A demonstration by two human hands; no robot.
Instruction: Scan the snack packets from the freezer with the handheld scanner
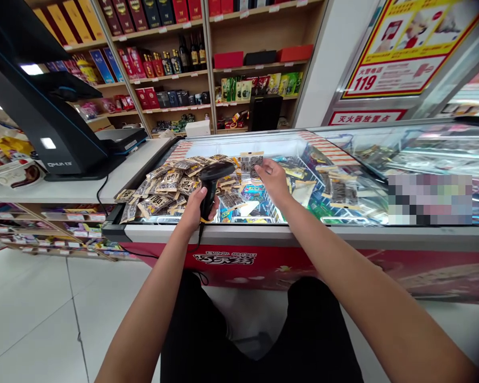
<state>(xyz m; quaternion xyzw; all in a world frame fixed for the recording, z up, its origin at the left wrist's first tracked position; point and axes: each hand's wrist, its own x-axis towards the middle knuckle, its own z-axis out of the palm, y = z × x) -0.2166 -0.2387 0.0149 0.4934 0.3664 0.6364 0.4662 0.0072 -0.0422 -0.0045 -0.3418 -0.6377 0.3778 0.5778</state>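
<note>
- Stocked shelves [291, 33] are seen behind a glass-topped freezer [239, 232]; at its left, a pile of packets [171, 181] is spread.
- A handheld scanner [212, 183] is gripped by its handle in the left hand [196, 211], fingers wrapped around it.
- For good control, the held packet [251, 164] should be presented flat and square to the scanner head, gripped by its edge only, with any printed code left uncovered.
- That packet is pinched at its right side between thumb and fingers of the right hand [275, 182]; most of it lies left of the fingertips, near the scanner head. Whether a code faces the scanner cannot be told.
</note>
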